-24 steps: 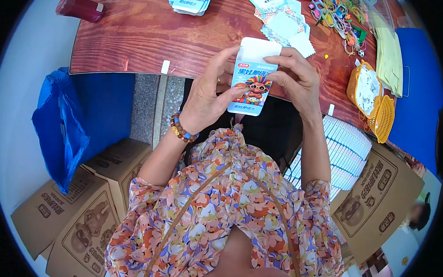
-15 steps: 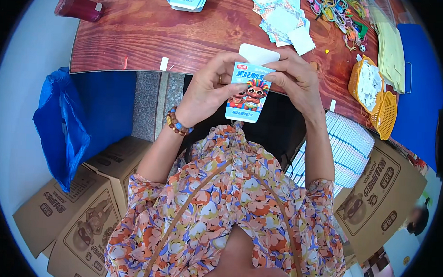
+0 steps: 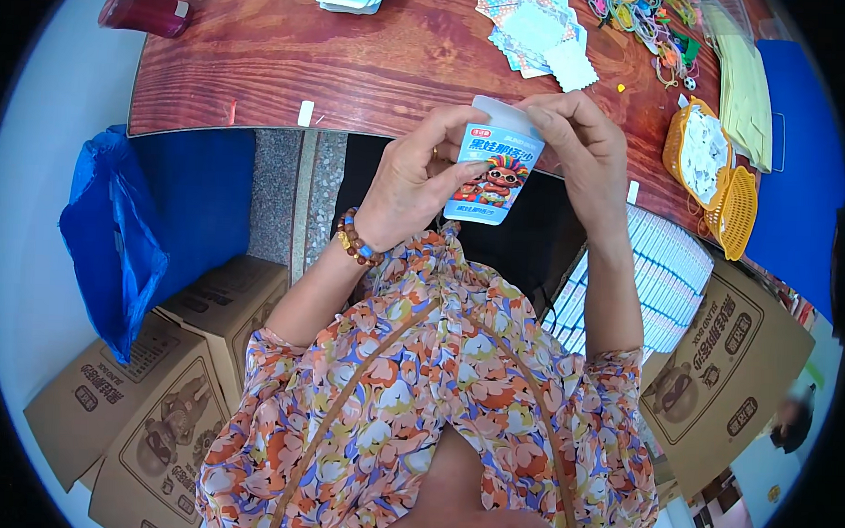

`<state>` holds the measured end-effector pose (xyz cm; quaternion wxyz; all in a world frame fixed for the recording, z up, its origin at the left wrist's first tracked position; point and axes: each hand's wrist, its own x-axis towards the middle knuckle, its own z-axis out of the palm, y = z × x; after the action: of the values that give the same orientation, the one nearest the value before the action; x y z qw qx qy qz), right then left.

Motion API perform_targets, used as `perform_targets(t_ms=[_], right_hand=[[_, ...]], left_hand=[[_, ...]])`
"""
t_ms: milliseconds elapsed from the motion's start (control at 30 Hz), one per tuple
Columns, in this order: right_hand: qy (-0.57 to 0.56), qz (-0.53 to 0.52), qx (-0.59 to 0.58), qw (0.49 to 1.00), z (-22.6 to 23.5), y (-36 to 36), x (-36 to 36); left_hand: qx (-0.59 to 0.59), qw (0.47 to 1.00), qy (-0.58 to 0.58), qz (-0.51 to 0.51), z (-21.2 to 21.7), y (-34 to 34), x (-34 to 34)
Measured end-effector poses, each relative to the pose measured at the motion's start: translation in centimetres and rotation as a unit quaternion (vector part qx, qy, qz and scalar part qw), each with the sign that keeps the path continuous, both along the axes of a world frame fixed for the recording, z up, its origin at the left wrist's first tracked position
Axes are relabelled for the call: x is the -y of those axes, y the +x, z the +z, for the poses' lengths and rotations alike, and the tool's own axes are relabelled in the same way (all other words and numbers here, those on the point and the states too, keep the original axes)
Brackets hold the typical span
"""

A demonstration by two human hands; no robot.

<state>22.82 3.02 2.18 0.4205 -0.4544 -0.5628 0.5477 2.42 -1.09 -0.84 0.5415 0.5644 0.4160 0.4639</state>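
Over the person's lap, just short of the table edge, the left hand (image 3: 405, 187) is pinching a flat-faced light-blue cardboard box printed with a cartoon figure (image 3: 496, 181), its thumb pressing on the front. The right hand (image 3: 586, 156) is bending its thumb and fingers at the top right corner; whether they are gripping the pale cardboard flap (image 3: 496, 109) cannot be told. That flap is standing up, so the top appears not yet closed. Beside the right forearm, tight rows of slim white-and-blue boxes (image 3: 638, 283) are lying, seemingly finished. Farther off, on the reddish wood-grain table (image 3: 261, 77), loose zigzag-edged patterned cards (image 3: 539, 33) are spreading out, apparently unused.
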Motion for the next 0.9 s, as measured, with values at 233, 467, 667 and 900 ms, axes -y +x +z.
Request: perform_targets(t_ms=[233, 467, 667, 900], right_hand=[[-0.126, 0.121, -0.018, 0.984, 1.8, 2.0, -1.5], [-0.093, 0.153, 0.075, 0.981, 1.5, 2.1, -1.5], [-0.022, 0.155, 0.148, 0.977, 1.7, 1.8, -1.2], [0.019, 0.172, 0.217, 0.961, 2.1, 1.6, -0.8]], left_hand=[[-0.010, 0.998, -0.048, -0.026, 0.7, 0.0, 0.2], [-0.040, 0.995, -0.082, -0.049, 1.0, -0.2, 0.0], [-0.061, 0.992, -0.091, -0.055, 1.1, -0.3, -0.2], [-0.071, 0.992, -0.096, -0.042, 0.7, -0.1, 0.0]])
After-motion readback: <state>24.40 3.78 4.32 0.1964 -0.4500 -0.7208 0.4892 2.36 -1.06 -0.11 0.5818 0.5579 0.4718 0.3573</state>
